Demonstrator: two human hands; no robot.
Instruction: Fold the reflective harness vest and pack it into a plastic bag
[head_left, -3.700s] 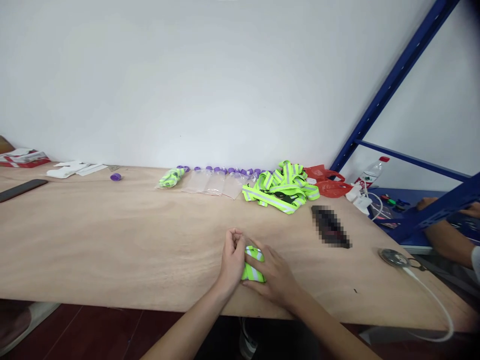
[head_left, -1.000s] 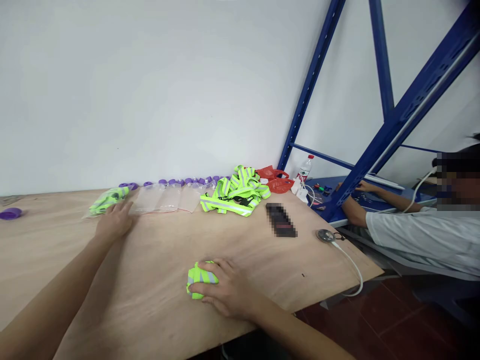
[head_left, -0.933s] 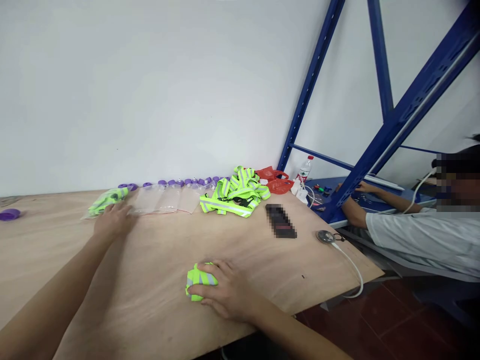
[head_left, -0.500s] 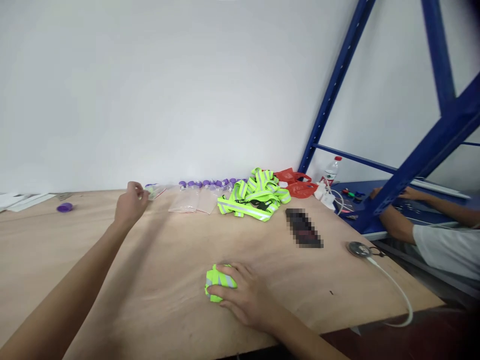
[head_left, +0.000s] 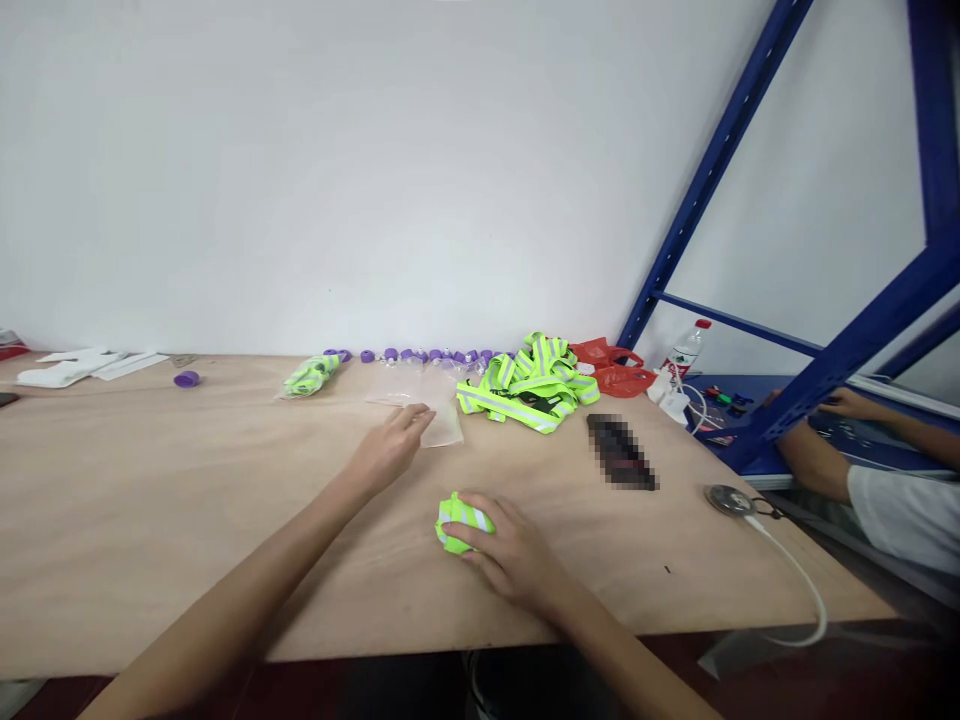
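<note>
Hands: right (head_left: 510, 555) presses folded reflective strap (head_left: 460, 522); left (head_left: 390, 448) pinches clear plastic bag (head_left: 439, 428).

A tight little bundle of neon-yellow strap (head_left: 459, 522) with grey reflective stripes sits low in the middle of the frame, folded up small and pressed flat on the wood, half covered from the right. Just above it, near the centre, lies a clear plastic bag (head_left: 441, 428), flat and empty-looking, its near edge touched from the left.
</note>
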